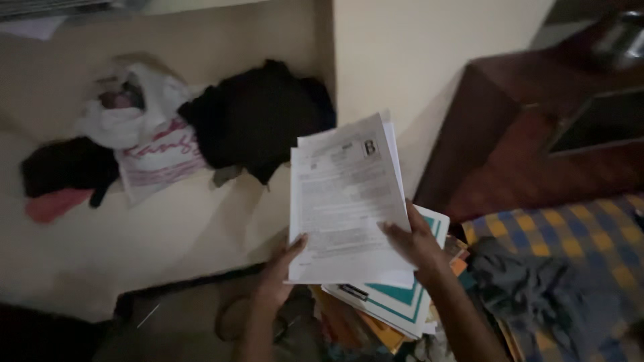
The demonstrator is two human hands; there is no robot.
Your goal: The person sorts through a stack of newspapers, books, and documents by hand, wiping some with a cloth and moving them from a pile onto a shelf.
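Both the left hand (278, 271) and right hand (414, 243) pinch the loose printed sheets (342, 201), centre frame above the book pile (396, 305) at five o'clock; unevenly stacked pages could fan and slip free.

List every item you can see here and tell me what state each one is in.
Printed papers: held up, fanned, in both hands.
Left hand: gripping the papers' lower left corner.
Right hand: gripping their right edge.
Books: stacked underneath.
White bag: slumped on the floor.
Dark clothes: heaped beside the bag.
Checked cloth: spread flat.
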